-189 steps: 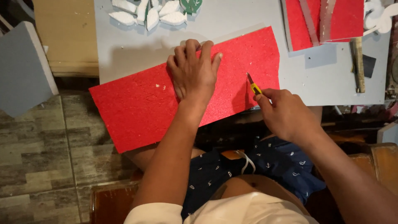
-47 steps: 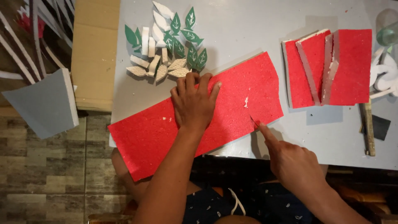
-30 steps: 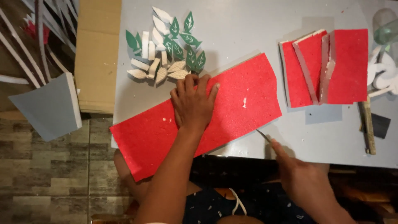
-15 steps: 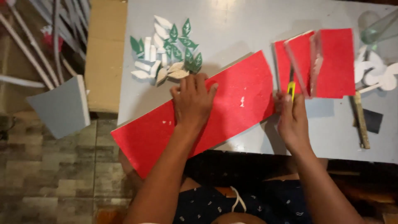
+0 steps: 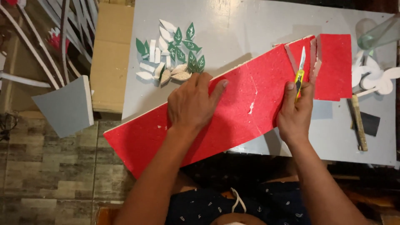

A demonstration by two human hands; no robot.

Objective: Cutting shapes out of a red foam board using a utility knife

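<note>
Head view: the right hand (image 5: 295, 112) has come up from the sheet's near edge to its right end — fingers closed round the yellow craft knife (image 5: 299, 77), blade pointing away. The left hand (image 5: 192, 102) still presses flat, fingers spread, on the red foam sheet (image 5: 233, 116), now lifted at its far edge off the bench (image 5: 250, 25) — the cutting stroke looks finished.

On the grey counter (image 5: 233, 25) lies a cluster of green and white cut-out leaves (image 5: 173, 52). A cardboard box (image 5: 110, 58) stands beside it, above a tiled floor (image 5: 50, 175).
</note>
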